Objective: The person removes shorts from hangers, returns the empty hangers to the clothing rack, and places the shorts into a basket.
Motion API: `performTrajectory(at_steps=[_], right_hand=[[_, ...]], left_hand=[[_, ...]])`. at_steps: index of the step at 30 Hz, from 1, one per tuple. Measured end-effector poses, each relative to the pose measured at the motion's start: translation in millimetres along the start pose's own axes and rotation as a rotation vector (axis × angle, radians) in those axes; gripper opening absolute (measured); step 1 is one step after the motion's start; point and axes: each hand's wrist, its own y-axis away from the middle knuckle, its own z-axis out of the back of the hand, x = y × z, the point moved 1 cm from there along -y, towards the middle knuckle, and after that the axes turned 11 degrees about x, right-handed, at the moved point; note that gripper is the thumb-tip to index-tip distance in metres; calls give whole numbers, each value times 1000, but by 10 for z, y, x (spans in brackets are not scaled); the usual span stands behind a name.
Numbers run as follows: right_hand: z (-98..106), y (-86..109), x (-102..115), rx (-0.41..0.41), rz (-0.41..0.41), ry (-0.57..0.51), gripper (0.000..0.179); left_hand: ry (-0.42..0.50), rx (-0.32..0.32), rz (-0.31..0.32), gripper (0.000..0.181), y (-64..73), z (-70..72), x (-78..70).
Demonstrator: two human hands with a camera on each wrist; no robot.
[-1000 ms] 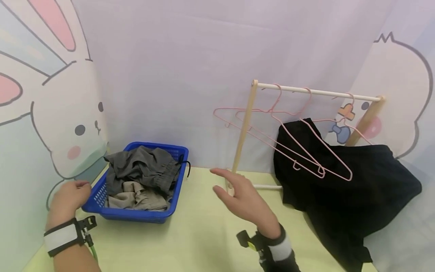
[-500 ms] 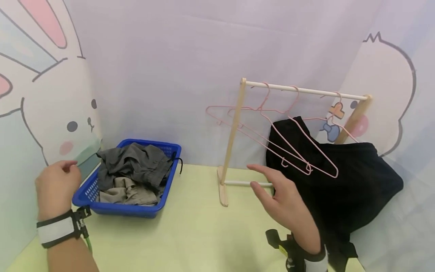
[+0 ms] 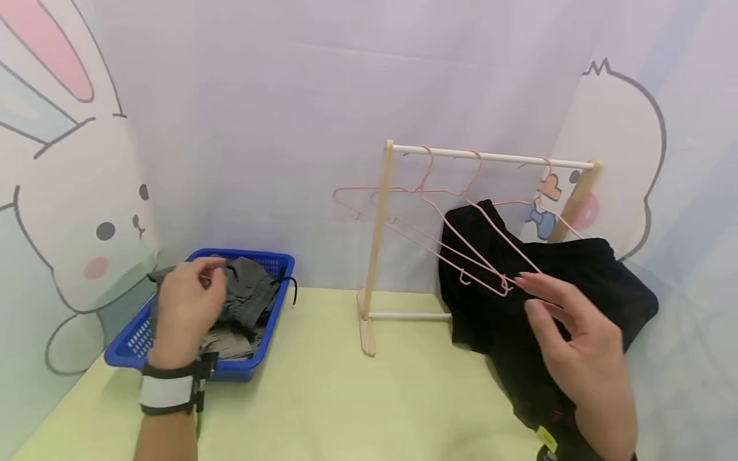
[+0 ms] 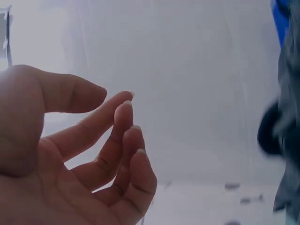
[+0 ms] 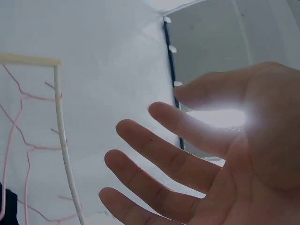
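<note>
My left hand [image 3: 187,310] is in front of the blue basket [image 3: 236,370] in the head view, hiding part of it. Its fingers [image 4: 129,140] bend loosely with the thumb near the index finger, and nothing is between them. Inside the basket lie a grey garment with a black cord [image 3: 250,291] and a beige garment [image 3: 227,344]. On the right, my right hand [image 3: 588,358] overlaps black pants [image 3: 473,307] in the head view. In the right wrist view its fingers [image 5: 159,187] are spread and hold nothing. Whether it touches the pants I cannot tell.
A small rack with wooden posts [image 3: 377,237] and a white rod [image 3: 490,156] stands at the back right. Pink hangers [image 3: 455,243] hang from the rod. Printed cloth walls [image 3: 259,115] surround the pale yellow table [image 3: 323,397].
The head view has turned rightward. My left hand has moved from the basket's left side to across its front. My right hand has moved right, over the black pants.
</note>
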Motion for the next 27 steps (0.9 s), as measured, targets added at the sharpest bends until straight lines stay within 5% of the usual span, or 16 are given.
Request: performTrajectory(at_steps=[6, 11, 14, 20, 27], right_hand=[[359, 121, -354, -188, -404, 44, 33], [498, 155, -683, -279, -545, 86, 37], [534, 170, -867, -311, -541, 129, 42], [628, 192, -1206, -373, -386, 180, 52], [728, 196, -1430, -417, -367, 203, 56]], left_hand=[[106, 174, -61, 43, -79, -636, -360], [155, 264, -52, 63, -175, -1105, -602], [166, 286, -28, 72, -207, -1338, -704], [218, 301, -8, 82, -253, -1700, -863], [227, 328, 22, 88, -309, -2024, -945]])
